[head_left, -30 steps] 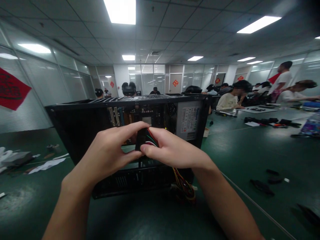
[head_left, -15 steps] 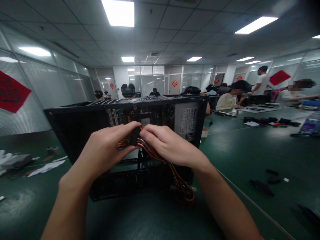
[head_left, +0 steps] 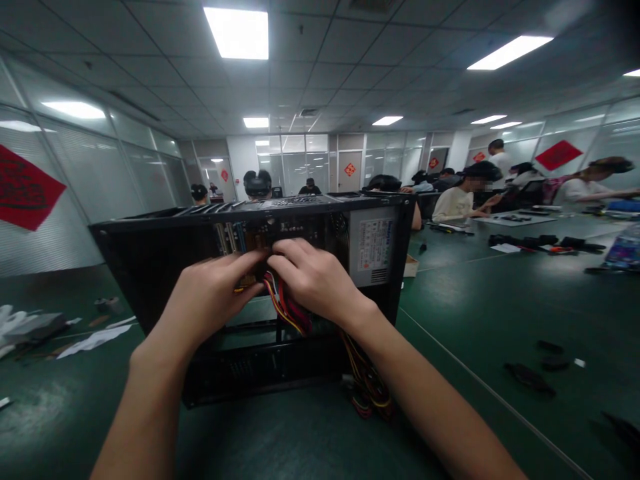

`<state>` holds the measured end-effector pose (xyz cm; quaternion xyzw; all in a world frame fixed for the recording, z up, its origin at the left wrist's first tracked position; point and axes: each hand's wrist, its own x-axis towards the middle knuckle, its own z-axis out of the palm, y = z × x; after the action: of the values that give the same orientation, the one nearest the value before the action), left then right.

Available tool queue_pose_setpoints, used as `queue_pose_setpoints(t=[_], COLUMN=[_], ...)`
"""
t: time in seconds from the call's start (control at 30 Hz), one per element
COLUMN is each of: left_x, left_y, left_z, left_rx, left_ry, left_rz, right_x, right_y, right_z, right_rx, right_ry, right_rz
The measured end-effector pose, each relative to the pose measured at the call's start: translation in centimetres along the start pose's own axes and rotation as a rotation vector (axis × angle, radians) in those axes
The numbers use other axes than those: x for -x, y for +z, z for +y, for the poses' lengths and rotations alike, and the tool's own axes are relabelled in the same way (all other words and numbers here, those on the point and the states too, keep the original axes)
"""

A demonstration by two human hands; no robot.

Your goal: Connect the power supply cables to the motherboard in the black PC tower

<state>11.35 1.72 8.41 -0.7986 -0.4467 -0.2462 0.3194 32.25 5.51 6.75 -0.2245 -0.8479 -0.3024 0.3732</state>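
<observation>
A black computer case (head_left: 230,360) stands in front of me on the green table, its near side open. My left hand (head_left: 207,283) reaches inside, thumb and fingers closed around a dark connector that is mostly in shadow. Red, yellow and white power wires (head_left: 280,303) hang from it. My right hand (head_left: 317,280) is curled over these wires, with its fingertips close beside those of my left hand. Behind the hands are board slots (head_left: 230,237). A silver power supply (head_left: 375,247) sits at the case's right end. What the right fingertips grip is partly hidden.
A loose bundle of wires (head_left: 370,393) hangs at the case's lower right. Small black pieces (head_left: 530,378) lie on the table at right. Papers (head_left: 95,340) and a grey box (head_left: 37,327) are at left. Several people sit farther back.
Both hands have stayed at the case opening. My right hand has shifted slightly left, its fingers rising over the connector. The wires below now bend downward in a wider loop.
</observation>
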Motion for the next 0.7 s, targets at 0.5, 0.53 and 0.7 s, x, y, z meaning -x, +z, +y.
queue_pose_setpoints(t=[0.5, 0.53, 0.7], left_x=[-0.2, -0.1, 0.0], left_y=[6.6, 7.2, 9.6], left_z=[0.3, 0.5, 1.2], left_rx=[0.149, 0.148, 0.165], left_ry=[-0.089, -0.082, -0.067], left_rz=[-0.236, -0.250, -0.306], right_x=[1.5, 2.0, 4.1], right_y=[4.0, 4.3, 5.3], right_z=[-0.4, -0.3, 0.7], right_rx=[0.015, 0.009, -0.040], right_ry=[0.479, 0.485, 0.489], right_rz=[-0.545, -0.556, -0.625])
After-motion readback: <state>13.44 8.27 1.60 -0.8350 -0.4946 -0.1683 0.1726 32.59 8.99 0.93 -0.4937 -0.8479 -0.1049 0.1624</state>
